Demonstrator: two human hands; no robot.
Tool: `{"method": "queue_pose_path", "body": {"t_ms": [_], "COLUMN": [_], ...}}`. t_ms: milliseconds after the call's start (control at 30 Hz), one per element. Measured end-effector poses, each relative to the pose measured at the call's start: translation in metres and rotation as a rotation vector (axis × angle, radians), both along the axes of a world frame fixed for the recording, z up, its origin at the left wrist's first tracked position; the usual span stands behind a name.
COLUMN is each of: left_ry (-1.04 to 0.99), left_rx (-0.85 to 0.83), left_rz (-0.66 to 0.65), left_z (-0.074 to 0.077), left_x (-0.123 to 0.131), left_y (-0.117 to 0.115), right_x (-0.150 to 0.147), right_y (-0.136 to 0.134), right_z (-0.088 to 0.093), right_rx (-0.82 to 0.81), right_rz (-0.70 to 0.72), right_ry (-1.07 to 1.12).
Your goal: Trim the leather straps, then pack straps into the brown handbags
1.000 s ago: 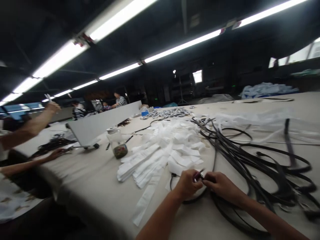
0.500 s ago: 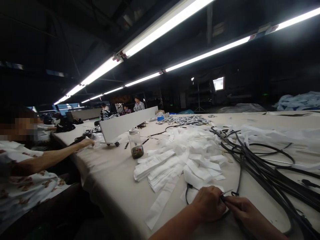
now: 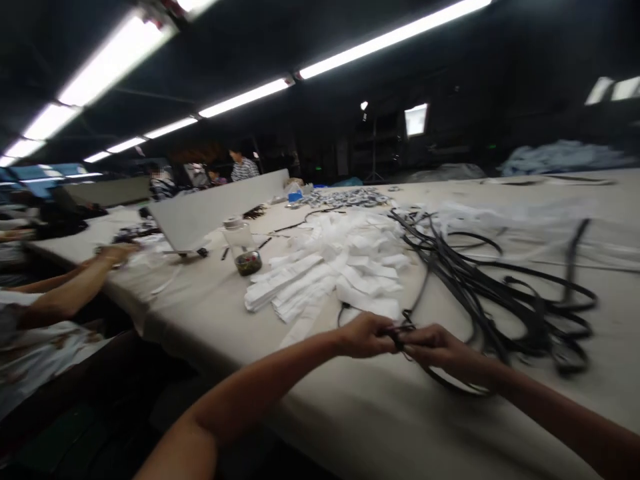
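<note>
Both hands meet over the near part of the table. My left hand (image 3: pixel 367 335) is closed, its fingers pinching a narrow black belt (image 3: pixel 443 381). Close beside it, my right hand (image 3: pixel 435 343) grips the same belt, which loops down below the hands. Small dark pieces show between the fingertips, too blurred to make out. Just beyond my hands lies a heap of white strips (image 3: pixel 345 267). A tangle of black belts (image 3: pixel 475 287) spreads to the right.
A clear jar (image 3: pixel 241 247) with small items at its bottom stands left of the strips. Behind it runs a white upright board (image 3: pixel 215 207). A co-worker's arm (image 3: pixel 80 283) reaches over the left table edge. Small grey pieces (image 3: pixel 350 197) lie farther back.
The view has swung, and the hands now appear farther up and left. The belt curves out below my right hand. A pale pointed tip seen by my left hand earlier no longer shows clearly.
</note>
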State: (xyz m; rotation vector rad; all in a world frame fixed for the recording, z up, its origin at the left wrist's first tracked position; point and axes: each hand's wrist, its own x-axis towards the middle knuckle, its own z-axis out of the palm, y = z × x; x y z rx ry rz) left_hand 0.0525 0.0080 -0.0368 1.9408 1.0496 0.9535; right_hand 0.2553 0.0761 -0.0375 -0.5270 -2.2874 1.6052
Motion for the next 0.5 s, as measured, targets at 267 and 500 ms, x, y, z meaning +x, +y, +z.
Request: {"method": "queue_pose_path", "body": {"t_ms": [267,500], "left_ry": [-0.312,-0.469], "left_rx": [-0.414,-0.510], "left_rz": [-0.060,-0.065], "left_z": [-0.006,-0.012], "left_x": [0.015,0.026], "left_y": [-0.023,-0.028], "right_x": [0.020,0.029], "right_y": [-0.009,-0.010], "right_z": [-0.008,-0.011], "right_rx": [-0.228,-0.295], "right_rz": [0.167,0.230], "right_ry": [0.205,0.241]}}
